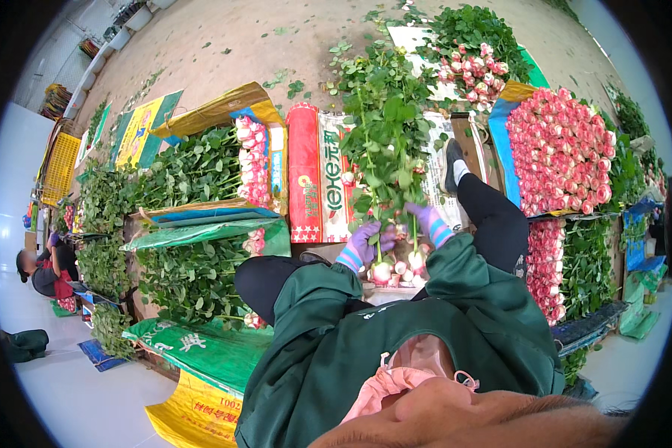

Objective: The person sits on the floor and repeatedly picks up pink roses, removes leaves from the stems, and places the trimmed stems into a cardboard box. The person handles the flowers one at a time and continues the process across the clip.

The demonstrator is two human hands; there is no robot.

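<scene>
My left hand (365, 245), in a purple glove with a striped cuff, grips a rose stem (376, 221) just above its bloom. That pink-edged white bloom (381, 273) points down towards my lap. My right hand (427, 219), gloved the same way, is closed at a second rose stem (415, 238), and its fingertips are partly hidden by leaves. Below it hangs a pale bloom (417, 261). Several more blooms lie between my knees. Beyond my hands, a heap of leafy rose stems (392, 129) stretches away over printed sacks (331, 185).
On the left, sack-lined bays hold leafy roses (187, 168). A stack of pink-and-white roses (560, 151) stands to the right, with more roses (546, 269) nearer me. Another rose pile (476, 61) lies ahead. A person (53, 274) sits far left, near a yellow crate (60, 168).
</scene>
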